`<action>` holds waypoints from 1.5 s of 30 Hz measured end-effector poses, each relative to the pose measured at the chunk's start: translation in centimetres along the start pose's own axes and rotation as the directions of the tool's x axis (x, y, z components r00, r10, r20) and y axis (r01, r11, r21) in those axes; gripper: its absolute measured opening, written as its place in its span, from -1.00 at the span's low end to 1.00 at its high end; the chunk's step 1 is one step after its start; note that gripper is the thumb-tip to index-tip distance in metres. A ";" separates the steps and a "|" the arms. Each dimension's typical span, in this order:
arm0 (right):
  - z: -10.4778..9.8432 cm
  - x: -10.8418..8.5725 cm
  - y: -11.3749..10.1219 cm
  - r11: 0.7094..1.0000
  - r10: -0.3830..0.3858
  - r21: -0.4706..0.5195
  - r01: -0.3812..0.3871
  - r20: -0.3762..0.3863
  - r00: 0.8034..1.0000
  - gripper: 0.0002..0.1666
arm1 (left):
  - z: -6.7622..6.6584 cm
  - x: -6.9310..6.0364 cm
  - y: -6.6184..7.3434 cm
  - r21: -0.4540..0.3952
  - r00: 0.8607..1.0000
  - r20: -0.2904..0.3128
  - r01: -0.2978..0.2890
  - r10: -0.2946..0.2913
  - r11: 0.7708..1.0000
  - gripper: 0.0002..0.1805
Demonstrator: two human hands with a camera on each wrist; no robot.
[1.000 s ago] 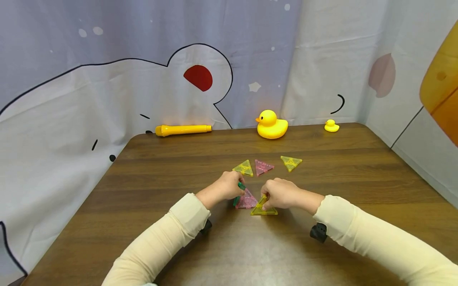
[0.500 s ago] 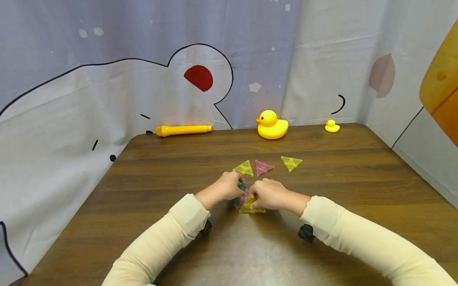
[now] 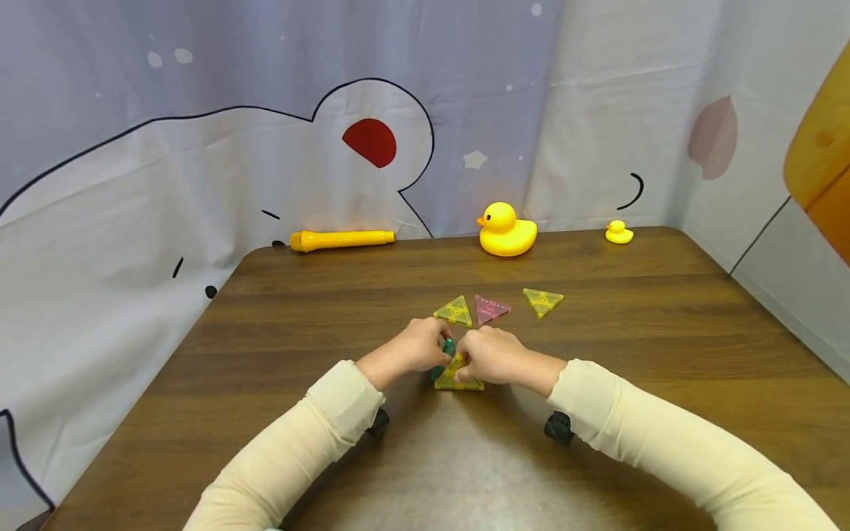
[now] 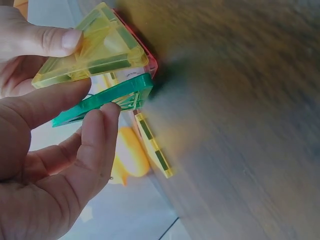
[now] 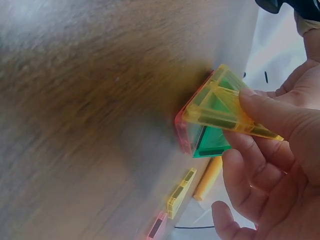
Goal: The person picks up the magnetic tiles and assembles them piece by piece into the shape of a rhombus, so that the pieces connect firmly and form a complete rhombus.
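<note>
In the head view my left hand pinches a green triangular magnetic tile, which stands on edge, tilted. My right hand pinches a yellow triangular magnetic tile between thumb and fingers, close against the green one. Below both, a pink triangular tile lies on the table, its rim showing in the wrist views; the yellow tile hides it from the head camera. The yellow and green tiles lean toward each other over it. Whether their upper edges touch I cannot tell.
Beyond the hands lie a yellow triangular tile, another pink tile and one more yellow tile. Along the table's back edge are a yellow toy microphone, a large rubber duck and a small duck.
My right hand has moved left with the yellow tile, up to the green tile and over the pink one. My left hand has stayed nearly in place, still holding the green tile.
</note>
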State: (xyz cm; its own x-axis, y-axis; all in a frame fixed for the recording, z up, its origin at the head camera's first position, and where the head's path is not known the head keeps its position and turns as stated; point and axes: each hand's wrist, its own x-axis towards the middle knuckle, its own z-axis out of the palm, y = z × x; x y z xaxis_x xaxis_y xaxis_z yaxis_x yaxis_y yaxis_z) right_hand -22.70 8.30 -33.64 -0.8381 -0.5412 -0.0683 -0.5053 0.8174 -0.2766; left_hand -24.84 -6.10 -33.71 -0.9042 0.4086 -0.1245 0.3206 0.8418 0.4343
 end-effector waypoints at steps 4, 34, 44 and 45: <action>0.0 0.1 0.1 1.000 0.008 0.000 -0.008 0.003 1.000 -0.64 | -0.3 -0.3 -0.1 -0.013 1.000 -0.001 -0.003 0.003 1.000 -0.71; -0.1 -0.6 1.9 0.999 0.025 0.022 -0.025 0.035 0.999 -0.76 | -0.6 -0.8 1.2 0.005 0.994 0.035 -0.106 0.105 0.994 -0.61; -0.3 -0.9 2.5 0.998 0.060 0.033 -0.062 0.037 0.998 -0.77 | -1.1 -0.6 0.3 0.016 0.999 -0.001 -0.041 0.041 0.999 -0.63; -0.3 -0.9 2.6 0.997 0.063 0.032 -0.064 0.036 0.997 -0.76 | -1.2 -0.6 0.2 0.009 0.999 -0.004 -0.032 0.032 0.999 -0.63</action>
State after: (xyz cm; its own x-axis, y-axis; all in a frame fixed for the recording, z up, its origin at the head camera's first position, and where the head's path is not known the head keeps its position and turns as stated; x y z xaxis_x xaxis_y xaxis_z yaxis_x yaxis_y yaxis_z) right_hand -23.33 10.96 -34.05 -0.8603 -0.4954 -0.1198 -0.4439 0.8438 -0.3018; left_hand -24.61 -6.64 -32.46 -0.8947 0.4338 -0.1069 0.3517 0.8315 0.4300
